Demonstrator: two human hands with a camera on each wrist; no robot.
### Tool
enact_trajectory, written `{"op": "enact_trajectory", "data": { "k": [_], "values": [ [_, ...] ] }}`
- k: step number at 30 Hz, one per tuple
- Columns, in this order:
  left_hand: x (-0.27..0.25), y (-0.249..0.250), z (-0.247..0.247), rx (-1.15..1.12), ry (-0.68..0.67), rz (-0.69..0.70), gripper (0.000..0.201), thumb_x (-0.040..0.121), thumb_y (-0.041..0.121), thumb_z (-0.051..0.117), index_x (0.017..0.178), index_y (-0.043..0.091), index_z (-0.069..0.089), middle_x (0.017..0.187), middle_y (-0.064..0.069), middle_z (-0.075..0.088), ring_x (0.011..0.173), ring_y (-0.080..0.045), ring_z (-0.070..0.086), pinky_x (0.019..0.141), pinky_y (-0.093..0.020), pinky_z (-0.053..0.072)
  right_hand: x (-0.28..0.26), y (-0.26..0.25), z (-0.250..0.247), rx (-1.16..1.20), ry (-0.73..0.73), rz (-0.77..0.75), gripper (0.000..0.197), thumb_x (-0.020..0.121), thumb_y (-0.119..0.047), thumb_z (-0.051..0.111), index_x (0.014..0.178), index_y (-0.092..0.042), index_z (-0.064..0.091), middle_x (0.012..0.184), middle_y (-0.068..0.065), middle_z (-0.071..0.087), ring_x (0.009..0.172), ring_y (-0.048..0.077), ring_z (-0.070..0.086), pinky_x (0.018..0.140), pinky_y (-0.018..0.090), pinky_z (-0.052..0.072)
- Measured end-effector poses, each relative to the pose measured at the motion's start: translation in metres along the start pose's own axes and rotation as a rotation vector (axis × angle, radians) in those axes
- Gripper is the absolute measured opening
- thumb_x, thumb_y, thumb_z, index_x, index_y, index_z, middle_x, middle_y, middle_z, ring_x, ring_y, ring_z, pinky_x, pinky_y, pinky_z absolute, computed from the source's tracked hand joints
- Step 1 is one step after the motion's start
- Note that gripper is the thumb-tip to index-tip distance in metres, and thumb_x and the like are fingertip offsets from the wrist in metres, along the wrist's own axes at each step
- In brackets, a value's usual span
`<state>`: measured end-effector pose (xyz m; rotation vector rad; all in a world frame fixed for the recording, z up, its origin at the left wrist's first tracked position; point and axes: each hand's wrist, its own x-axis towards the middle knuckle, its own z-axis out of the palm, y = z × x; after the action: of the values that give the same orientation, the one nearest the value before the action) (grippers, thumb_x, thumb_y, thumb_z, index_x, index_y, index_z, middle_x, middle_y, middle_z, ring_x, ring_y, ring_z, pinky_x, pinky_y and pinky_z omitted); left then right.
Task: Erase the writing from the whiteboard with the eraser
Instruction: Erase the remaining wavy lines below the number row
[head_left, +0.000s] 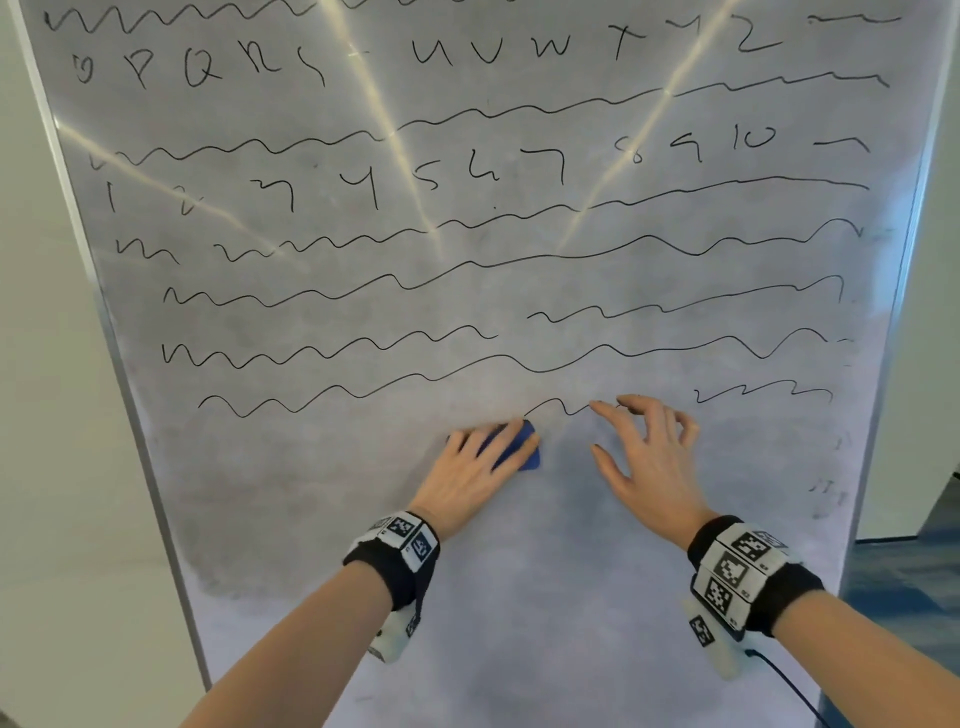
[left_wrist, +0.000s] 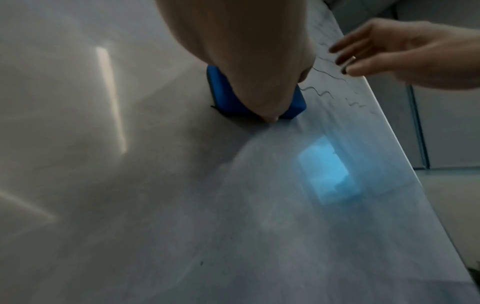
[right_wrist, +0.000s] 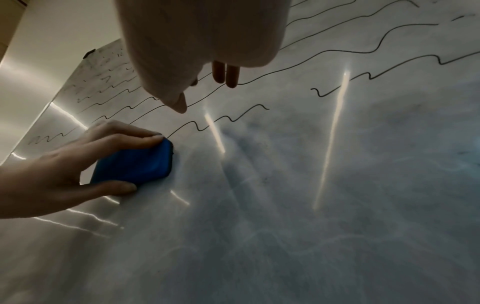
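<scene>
A blue eraser is held flat against the whiteboard by the left hand, whose fingers are laid over its back while the thumb is curled against its lower edge, as is seen in the right wrist view. The eraser is placed in the lower middle of the board, just below the left end of a short wavy stroke of the lowest written line. The right hand is kept just beside it to the right, with fingers spread and loosely bent and nothing pinched; its fingertips are seen at the board surface near that same stroke, though contact cannot be told for certain. Above the hands, black writing is shown: rows of wavy lines, a row of numerals and a row of letters. Below the hands, the board is seen smeared grey with no strokes left. Patterned marker bands are worn on both wrists
</scene>
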<state>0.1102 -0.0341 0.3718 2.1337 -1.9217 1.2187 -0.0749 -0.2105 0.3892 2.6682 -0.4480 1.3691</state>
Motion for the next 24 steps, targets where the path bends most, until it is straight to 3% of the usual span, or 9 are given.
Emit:
{"op": "enact_trajectory", "data": {
  "k": [3,6,8,13,16,18,22,24],
  "values": [
    [0.005,-0.011,-0.002,0.041,0.001,0.076,0.067,0.08,-0.003,0.031,0.144,0.016,0.037,0.143,-0.01,0.039,0.107,-0.029,0.049,0.079,-0.038,0.044,-0.002,0.007,-0.007,-0.014,-0.003,0.006,0.043,0.087,-0.038,0.047,0.129,-0.025,0.047,0.12,0.007,0.045,0.105,0.025,0.051,0.096,0.042,0.023],
    [0.008,-0.018,-0.01,0.022,0.068,-0.109,0.076,0.072,-0.007,0.039,0.144,0.017,0.036,0.14,-0.013,0.037,0.1,-0.031,0.042,0.077,-0.039,0.041,-0.005,0.016,-0.013,-0.026,0.002,0.032,0.044,0.087,-0.036,0.052,0.129,-0.026,0.047,0.119,0.007,0.047,0.107,0.023,0.05,0.096,0.042,0.023],
    [0.009,-0.006,-0.006,-0.009,0.087,-0.149,0.075,0.071,-0.007,0.04,0.143,0.016,0.035,0.135,-0.014,0.038,0.097,-0.031,0.041,0.074,-0.039,0.044,-0.008,0.017,-0.016,-0.037,-0.001,0.03,0.044,0.086,-0.035,0.054,0.129,-0.026,0.047,0.119,0.008,0.047,0.106,0.023,0.05,0.096,0.041,0.023],
    [0.015,-0.006,-0.002,0.043,0.015,0.123,0.07,0.076,-0.003,0.041,0.143,0.017,0.036,0.136,-0.012,0.04,0.106,-0.031,0.049,0.078,-0.039,0.047,-0.011,0.015,-0.02,-0.059,-0.039,-0.002,0.043,0.088,-0.038,0.048,0.128,-0.023,0.05,0.119,0.009,0.047,0.105,0.025,0.052,0.096,0.042,0.023],
    [0.022,-0.014,-0.011,0.053,0.047,-0.029,0.075,0.073,-0.01,0.029,0.143,0.017,0.037,0.136,-0.012,0.04,0.1,-0.03,0.045,0.078,-0.039,0.043,-0.01,0.016,-0.021,-0.053,-0.02,0.007,0.042,0.087,-0.032,0.06,0.128,-0.022,0.052,0.119,0.009,0.047,0.105,0.025,0.052,0.096,0.042,0.023],
    [0.022,0.0,-0.007,0.023,0.065,-0.078,0.074,0.074,-0.01,0.03,0.142,0.017,0.037,0.136,-0.012,0.039,0.098,-0.03,0.044,0.077,-0.039,0.043,-0.011,0.014,-0.022,-0.052,-0.026,0.001,0.041,0.088,-0.033,0.056,0.127,-0.022,0.051,0.118,0.009,0.047,0.105,0.026,0.053,0.095,0.042,0.023],
    [0.021,0.01,0.001,0.023,0.043,0.119,0.063,0.082,-0.002,0.031,0.141,0.018,0.038,0.136,-0.01,0.041,0.104,-0.031,0.055,0.078,-0.039,0.048,-0.013,0.008,-0.025,-0.05,-0.074,-0.015,0.041,0.088,-0.039,0.044,0.125,-0.023,0.051,0.119,0.009,0.048,0.105,0.026,0.054,0.095,0.042,0.024],
    [0.023,-0.003,-0.005,0.022,0.046,0.06,0.069,0.078,-0.002,0.04,0.143,0.021,0.037,0.137,-0.01,0.041,0.103,-0.03,0.051,0.08,-0.039,0.042,-0.012,0.009,-0.026,-0.068,-0.057,0.003,0.04,0.088,-0.038,0.047,0.125,-0.023,0.052,0.119,0.008,0.048,0.106,0.025,0.053,0.095,0.042,0.024]
  ]
}}
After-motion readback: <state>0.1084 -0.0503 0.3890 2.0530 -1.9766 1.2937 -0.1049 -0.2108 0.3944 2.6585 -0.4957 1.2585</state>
